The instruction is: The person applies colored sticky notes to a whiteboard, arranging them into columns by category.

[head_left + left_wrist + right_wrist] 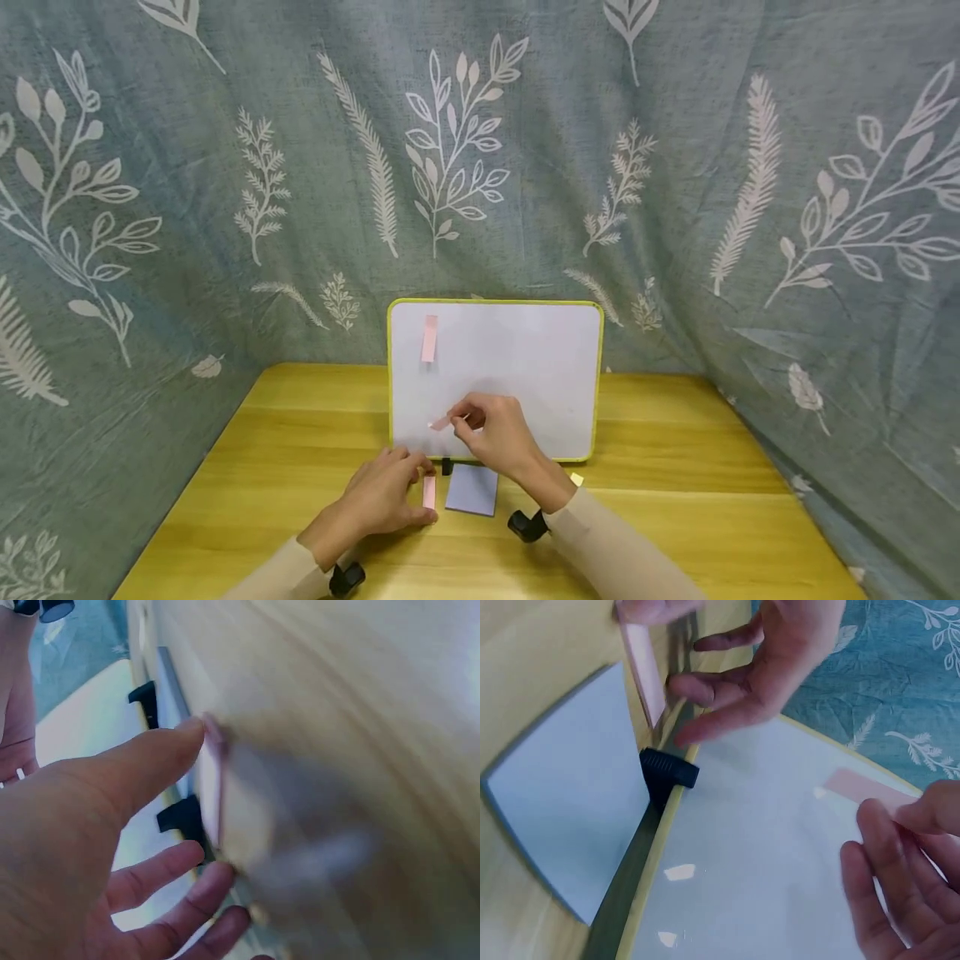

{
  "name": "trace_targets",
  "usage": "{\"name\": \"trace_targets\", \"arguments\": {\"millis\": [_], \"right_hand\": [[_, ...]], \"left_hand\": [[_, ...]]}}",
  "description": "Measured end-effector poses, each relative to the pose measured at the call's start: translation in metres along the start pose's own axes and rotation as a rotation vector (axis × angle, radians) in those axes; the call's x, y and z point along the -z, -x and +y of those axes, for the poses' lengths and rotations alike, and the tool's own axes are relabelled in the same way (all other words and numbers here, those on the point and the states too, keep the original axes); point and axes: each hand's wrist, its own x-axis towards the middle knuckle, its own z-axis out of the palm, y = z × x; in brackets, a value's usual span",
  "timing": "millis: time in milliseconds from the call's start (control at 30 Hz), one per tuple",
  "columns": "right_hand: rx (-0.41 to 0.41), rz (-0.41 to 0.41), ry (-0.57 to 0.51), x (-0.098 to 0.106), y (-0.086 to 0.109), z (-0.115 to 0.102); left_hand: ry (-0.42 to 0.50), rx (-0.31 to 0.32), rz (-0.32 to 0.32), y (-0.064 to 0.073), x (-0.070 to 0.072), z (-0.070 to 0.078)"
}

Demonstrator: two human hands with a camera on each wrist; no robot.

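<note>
My right hand (491, 429) pinches a thin pink sticky strip (440, 423) between thumb and forefinger, in front of the lower left of a whiteboard (525, 358). In the right wrist view the strip's free end (847, 782) overlaps the white surface. Another pink strip (429, 337) hangs on the board's upper left. On the table, my left hand (382, 496) spans a narrow pink sticky-note pad (429, 493). Its thumb touches the near end, as the left wrist view shows, while the spread, relaxed fingers lie close to the far end.
A square lilac-grey note pad (471, 490) lies between the hands, in front of the board. Black feet (667, 774) support the board's lower edge. Something small and yellow (577, 479) shows beside the right wrist. Patterned cloth (480, 167) hangs behind the wooden table (675, 467).
</note>
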Motion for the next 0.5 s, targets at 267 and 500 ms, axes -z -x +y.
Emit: {"name": "trace_targets", "arguments": {"millis": [267, 500], "right_hand": [[0.043, 0.114, -0.201, -0.002, 0.008, -0.008], [0.154, 0.224, -0.220, -0.011, 0.005, -0.008]], "left_hand": [[0.087, 0.025, 0.133, -0.008, 0.012, 0.005], [0.120, 0.060, 0.431, -0.021, 0.037, 0.003]]}}
